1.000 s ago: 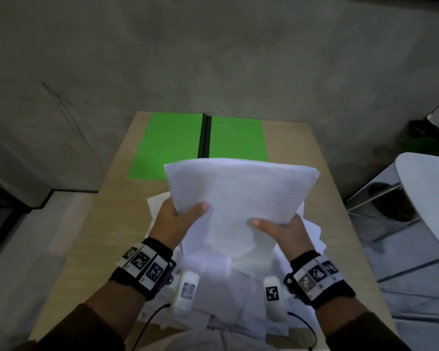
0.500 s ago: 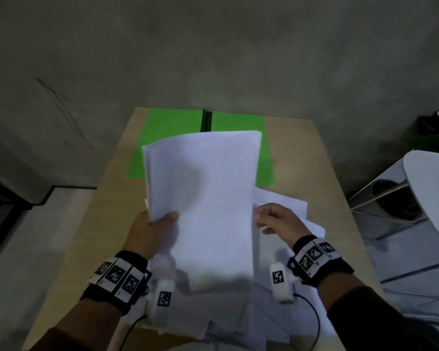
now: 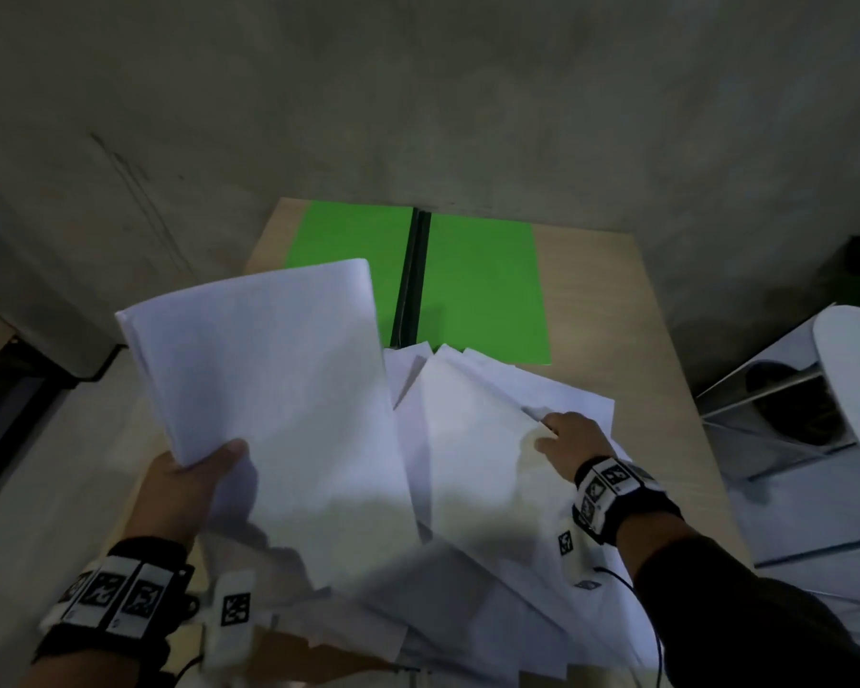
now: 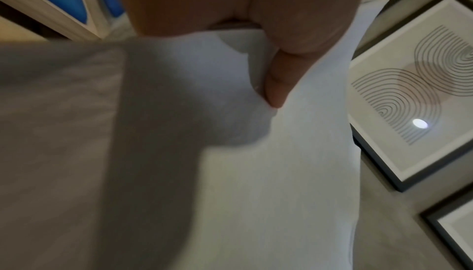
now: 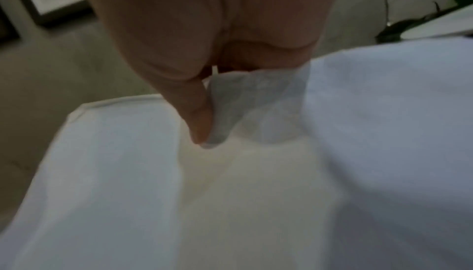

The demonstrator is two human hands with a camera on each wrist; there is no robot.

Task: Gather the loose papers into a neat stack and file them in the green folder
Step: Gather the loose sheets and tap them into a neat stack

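My left hand (image 3: pixel 194 469) grips a thick stack of white papers (image 3: pixel 274 399) by its near left corner and holds it tilted above the table; the thumb (image 4: pixel 279 84) lies on top. My right hand (image 3: pixel 562 434) pinches the edge of a loose white sheet (image 3: pixel 477 439) from the spread of papers on the table, thumb (image 5: pixel 199 120) on top and fingers under it. The green folder (image 3: pixel 482 285) lies open and flat at the far end of the table, with a dark spine (image 3: pixel 413 275) down its middle.
More loose sheets (image 3: pixel 467 603) overlap on the near part of the wooden table (image 3: pixel 656 350). A white chair (image 3: pixel 855 379) stands to the right. A grey wall rises just behind the folder. Framed pictures (image 4: pixel 419 92) show in the left wrist view.
My left hand has swung the stack to the left and turned it lengthwise. My right hand let go of the stack, moved right and took hold of a loose sheet on the table.
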